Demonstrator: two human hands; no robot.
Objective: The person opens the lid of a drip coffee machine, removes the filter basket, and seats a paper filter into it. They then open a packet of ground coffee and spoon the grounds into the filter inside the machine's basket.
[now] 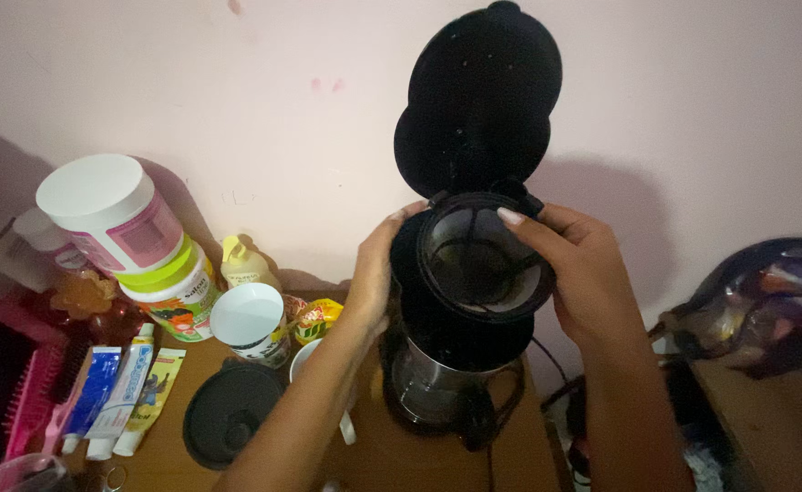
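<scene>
Your left hand (375, 273) and right hand (576, 269) each clasp a side of the filter basket (478, 264), seemingly tilted toward you above the coffee maker (451, 364).

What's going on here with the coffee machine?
A person has both hands on a black drip coffee maker whose lid is flipped up. The left hand steadies its side, while the right hand grips the filter basket on top. A glass carafe sits underneath.
</scene>
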